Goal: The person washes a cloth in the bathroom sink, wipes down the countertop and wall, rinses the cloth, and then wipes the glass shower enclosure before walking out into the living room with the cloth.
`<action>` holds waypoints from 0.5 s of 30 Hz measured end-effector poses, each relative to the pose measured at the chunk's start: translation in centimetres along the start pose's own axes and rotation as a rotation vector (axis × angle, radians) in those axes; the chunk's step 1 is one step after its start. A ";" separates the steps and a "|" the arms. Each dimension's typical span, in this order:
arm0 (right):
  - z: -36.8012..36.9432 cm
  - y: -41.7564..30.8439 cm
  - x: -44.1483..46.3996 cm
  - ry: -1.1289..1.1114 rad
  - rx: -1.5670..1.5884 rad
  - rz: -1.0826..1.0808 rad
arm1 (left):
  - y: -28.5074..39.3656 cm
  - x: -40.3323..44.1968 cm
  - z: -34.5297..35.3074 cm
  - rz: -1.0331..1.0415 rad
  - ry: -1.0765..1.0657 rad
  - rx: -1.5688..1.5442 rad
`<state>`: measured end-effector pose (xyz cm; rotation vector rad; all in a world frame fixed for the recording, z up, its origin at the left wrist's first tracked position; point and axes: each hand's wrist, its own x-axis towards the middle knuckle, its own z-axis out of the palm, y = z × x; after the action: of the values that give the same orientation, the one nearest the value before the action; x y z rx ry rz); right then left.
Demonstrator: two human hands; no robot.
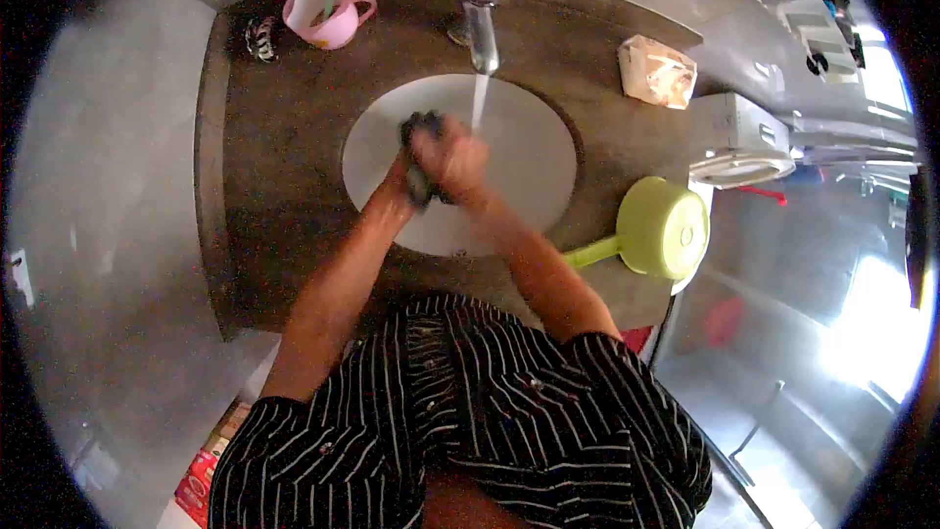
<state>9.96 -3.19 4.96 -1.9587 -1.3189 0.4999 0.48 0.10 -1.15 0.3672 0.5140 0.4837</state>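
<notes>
Over the white oval sink point(529, 167), both hands meet around a dark, wet-looking cloth-like item point(419, 186). My left hand point(403, 171) is wrapped round it from the left. Against it from the right presses my right hand point(452, 155), blurred by motion, its fingers closed on the dark item. Water runs from the metal faucet point(482, 29) just behind my right hand. The exact shape of the dark item is partly hidden by the hands.
A pink cup point(333, 27) with a green toothbrush and a dark coiled item point(260, 39) stand at the back left of the brown counter point(284, 137). At right are a paper-wrapped packet point(656, 72), a lime-green dipper point(654, 227) and a toilet point(739, 167).
</notes>
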 end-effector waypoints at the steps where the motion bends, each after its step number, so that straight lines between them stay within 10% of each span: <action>1: 0.4 3.5 1.4 0.047 -0.201 -0.084 | 0.8 -1.0 2.0 -0.102 0.299 0.078; 2: -1.4 5.0 2.4 0.055 -0.242 0.099 | 1.0 -0.6 3.4 -0.162 0.353 -0.162; 3: -1.8 9.8 2.8 -0.062 -0.508 -0.160 | 1.7 -1.2 4.1 -0.103 0.464 -0.079; 4: -3.5 8.6 3.4 -0.299 -0.446 0.253 | 2.2 -1.3 3.5 0.024 0.521 0.107; 8: -3.0 18.0 1.0 -0.374 -0.684 0.113 | 3.5 0.1 0.5 0.252 0.567 0.676; 15: -3.2 10.8 0.7 -0.448 -0.146 -0.229 | 4.3 -3.7 8.5 0.443 0.304 1.075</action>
<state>19.20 -6.10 -0.76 -1.8398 -1.8799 0.7769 0.78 -0.13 9.03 1.4746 0.9803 0.6659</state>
